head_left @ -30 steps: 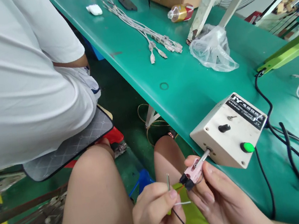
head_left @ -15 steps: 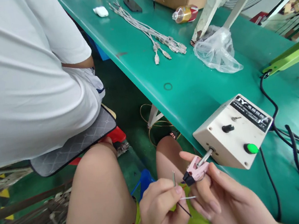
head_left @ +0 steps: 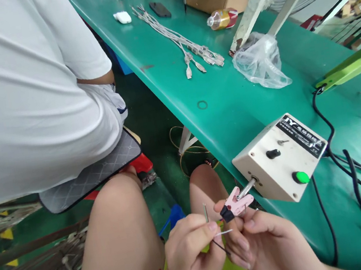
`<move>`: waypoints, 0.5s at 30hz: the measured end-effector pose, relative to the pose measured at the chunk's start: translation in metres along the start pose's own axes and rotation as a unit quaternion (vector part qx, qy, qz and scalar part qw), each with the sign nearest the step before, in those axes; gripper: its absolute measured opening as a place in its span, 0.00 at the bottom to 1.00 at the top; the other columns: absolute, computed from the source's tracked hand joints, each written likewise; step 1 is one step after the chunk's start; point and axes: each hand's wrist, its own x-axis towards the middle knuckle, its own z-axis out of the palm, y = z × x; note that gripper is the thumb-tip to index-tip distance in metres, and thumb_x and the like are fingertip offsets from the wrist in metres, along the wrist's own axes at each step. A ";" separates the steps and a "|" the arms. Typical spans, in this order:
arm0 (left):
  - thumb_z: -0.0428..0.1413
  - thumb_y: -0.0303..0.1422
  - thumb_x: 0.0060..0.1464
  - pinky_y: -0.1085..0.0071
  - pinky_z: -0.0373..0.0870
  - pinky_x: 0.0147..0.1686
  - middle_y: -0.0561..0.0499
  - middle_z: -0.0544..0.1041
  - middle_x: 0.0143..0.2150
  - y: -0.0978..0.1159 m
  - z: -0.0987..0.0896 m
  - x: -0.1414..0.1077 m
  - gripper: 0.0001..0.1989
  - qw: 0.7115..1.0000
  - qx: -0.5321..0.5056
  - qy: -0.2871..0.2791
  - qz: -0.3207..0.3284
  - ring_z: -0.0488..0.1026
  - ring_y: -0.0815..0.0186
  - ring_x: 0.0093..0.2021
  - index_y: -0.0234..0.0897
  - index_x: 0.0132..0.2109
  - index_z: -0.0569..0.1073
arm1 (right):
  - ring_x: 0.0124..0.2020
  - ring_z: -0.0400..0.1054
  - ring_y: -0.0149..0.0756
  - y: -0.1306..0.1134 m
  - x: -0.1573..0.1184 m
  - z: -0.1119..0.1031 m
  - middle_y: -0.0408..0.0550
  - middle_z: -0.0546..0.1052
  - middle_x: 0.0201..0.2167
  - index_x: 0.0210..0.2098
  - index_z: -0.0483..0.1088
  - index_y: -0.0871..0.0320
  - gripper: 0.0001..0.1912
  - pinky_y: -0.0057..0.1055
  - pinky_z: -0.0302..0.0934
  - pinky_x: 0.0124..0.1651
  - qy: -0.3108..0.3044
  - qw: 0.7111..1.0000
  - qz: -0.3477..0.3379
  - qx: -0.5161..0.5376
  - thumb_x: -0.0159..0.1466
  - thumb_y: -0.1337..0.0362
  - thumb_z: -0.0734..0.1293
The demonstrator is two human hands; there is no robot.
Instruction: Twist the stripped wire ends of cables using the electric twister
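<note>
My left hand [head_left: 193, 249] is closed in a pinch on the split end of a cable, with thin wires [head_left: 224, 232] fanning out from the fingertips: one upright, one pale and level, one dark and slanting down. Just right of it a pink clip [head_left: 241, 204] with black-wrapped jaws sits on the metal shaft of a white control box [head_left: 280, 160]. The clip's handles stand apart. My right hand [head_left: 269, 239] is just below and behind the clip, fingers loosely curled and apart, gripping nothing I can see. Whether a wire lies in the jaws is unclear.
The box stands at the edge of a green table [head_left: 163, 69]. Farther back lie grey USB cables [head_left: 182, 39], a phone [head_left: 159, 9], a bottle [head_left: 223, 18] and a plastic bag [head_left: 259, 61]. Black cords [head_left: 357, 189] run at right. A person in a white shirt [head_left: 33, 94] sits at left.
My right hand has let go of the clip's handles and dropped slightly below it; the handles have spread apart. My left hand, still pinching the wires, has shifted slightly left.
</note>
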 end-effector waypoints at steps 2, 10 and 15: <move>0.59 0.13 0.58 0.74 0.81 0.34 0.50 0.81 0.36 0.001 0.000 0.001 0.16 1.000 -0.003 0.003 -0.004 0.80 0.68 0.33 0.32 0.49 0.77 | 0.21 0.56 0.31 0.001 0.001 0.000 0.43 0.73 0.20 0.44 0.85 0.65 0.16 0.31 0.49 0.30 -0.002 1.000 0.000 -0.003 0.57 0.66 0.74; 0.58 0.14 0.62 0.74 0.82 0.33 0.49 0.81 0.36 0.004 -0.001 0.000 0.14 0.999 -0.019 0.044 -0.024 0.81 0.67 0.33 0.33 0.49 0.77 | 0.21 0.57 0.31 0.007 -0.002 0.007 0.42 0.71 0.20 0.42 0.83 0.65 0.14 0.31 0.47 0.29 -0.019 0.999 0.023 -0.029 0.58 0.64 0.74; 0.58 0.22 0.71 0.75 0.83 0.32 0.50 0.81 0.35 0.010 -0.002 0.003 0.05 0.997 -0.040 0.060 -0.013 0.81 0.67 0.32 0.34 0.50 0.76 | 0.22 0.55 0.29 0.008 -0.004 0.012 0.39 0.69 0.20 0.40 0.82 0.61 0.12 0.30 0.45 0.30 -0.009 0.998 0.021 -0.057 0.59 0.62 0.80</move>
